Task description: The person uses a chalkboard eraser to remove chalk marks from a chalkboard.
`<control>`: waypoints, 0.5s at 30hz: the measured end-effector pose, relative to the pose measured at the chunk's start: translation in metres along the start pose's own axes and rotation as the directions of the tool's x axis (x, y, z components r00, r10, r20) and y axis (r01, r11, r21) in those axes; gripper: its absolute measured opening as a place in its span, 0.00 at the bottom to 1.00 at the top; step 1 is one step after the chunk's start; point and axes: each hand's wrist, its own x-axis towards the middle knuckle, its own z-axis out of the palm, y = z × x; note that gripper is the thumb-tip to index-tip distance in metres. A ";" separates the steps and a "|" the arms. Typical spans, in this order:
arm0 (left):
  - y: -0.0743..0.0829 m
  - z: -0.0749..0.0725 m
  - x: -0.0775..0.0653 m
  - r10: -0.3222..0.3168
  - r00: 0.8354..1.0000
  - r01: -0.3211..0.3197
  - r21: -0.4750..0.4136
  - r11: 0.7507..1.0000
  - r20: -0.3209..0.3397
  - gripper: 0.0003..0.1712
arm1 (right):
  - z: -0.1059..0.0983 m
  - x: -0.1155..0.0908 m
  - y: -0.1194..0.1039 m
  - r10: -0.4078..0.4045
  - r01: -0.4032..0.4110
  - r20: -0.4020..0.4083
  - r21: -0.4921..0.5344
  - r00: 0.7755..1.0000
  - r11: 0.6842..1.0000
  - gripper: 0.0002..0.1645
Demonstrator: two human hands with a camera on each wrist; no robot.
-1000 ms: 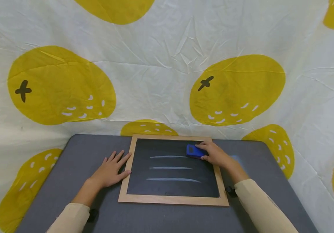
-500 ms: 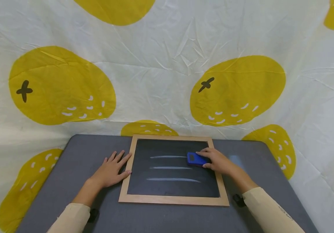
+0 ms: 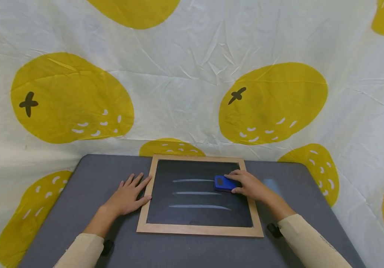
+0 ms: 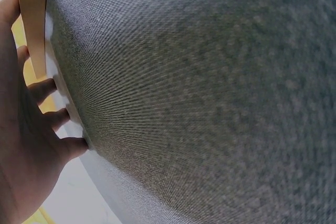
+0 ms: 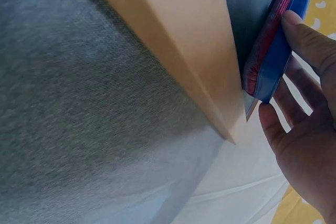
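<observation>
A wood-framed blackboard (image 3: 198, 230) lies on the table, with three pale chalk lines (image 3: 196, 193) across its dark face. My right hand (image 3: 250, 186) grips a blue board eraser (image 3: 223, 183) at the board's right side, beside the right ends of the upper lines. In the right wrist view, the eraser's red felt pad (image 5: 270, 38) faces the board, and thumb and fingers hold its blue back. My left hand (image 3: 124, 197) rests flat with fingers spread, thumb and index fingertip at the frame's left edge. In the left wrist view, the other fingertips (image 4: 76, 145) touch the table.
The grey table (image 3: 165, 253) extends around the board. A pale bluish patch (image 3: 272, 187) shows on it right of the board, partly behind the right forearm. A white cloth (image 3: 178, 93) with yellow fruit prints hangs behind the table. Both wrists wear dark straps (image 3: 107, 247).
My right hand has moved the eraser toward me, from beside the top chalk line to between the top and middle lines. It then stays nearly still. The left hand keeps its place.
</observation>
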 end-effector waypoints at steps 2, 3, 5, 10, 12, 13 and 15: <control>0.000 0.001 -0.001 0.002 1.000 -0.002 -0.004 1.000 0.002 0.47 | 0.001 0.002 -0.002 -0.003 0.003 0.006 -0.009 1.000 1.000 0.36; 0.000 0.001 -0.001 0.003 1.000 -0.003 -0.007 1.000 0.002 0.47 | 0.001 0.003 -0.003 -0.005 0.005 0.009 -0.011 1.000 1.000 0.36; 0.000 0.001 -0.001 0.006 1.000 -0.006 -0.011 1.000 0.001 0.46 | 0.000 0.006 -0.006 -0.014 0.014 0.010 -0.011 1.000 1.000 0.36; 0.000 0.004 -0.002 0.001 1.000 -0.001 -0.010 1.000 0.001 0.47 | 0.004 0.018 -0.013 -0.038 0.038 0.018 -0.022 0.999 0.999 0.35; -0.001 0.004 -0.003 -0.003 1.000 0.003 -0.009 1.000 0.002 0.47 | 0.007 0.023 -0.017 -0.039 0.040 0.027 -0.027 0.999 0.999 0.35; 0.000 0.004 -0.003 -0.005 1.000 0.005 -0.011 1.000 0.004 0.47 | 0.007 0.026 -0.018 -0.041 0.042 0.033 -0.032 0.999 0.999 0.35; 0.001 0.003 -0.002 -0.010 1.000 0.010 -0.014 1.000 0.009 0.47 | 0.006 0.032 -0.022 -0.041 0.043 0.044 -0.036 0.998 0.998 0.34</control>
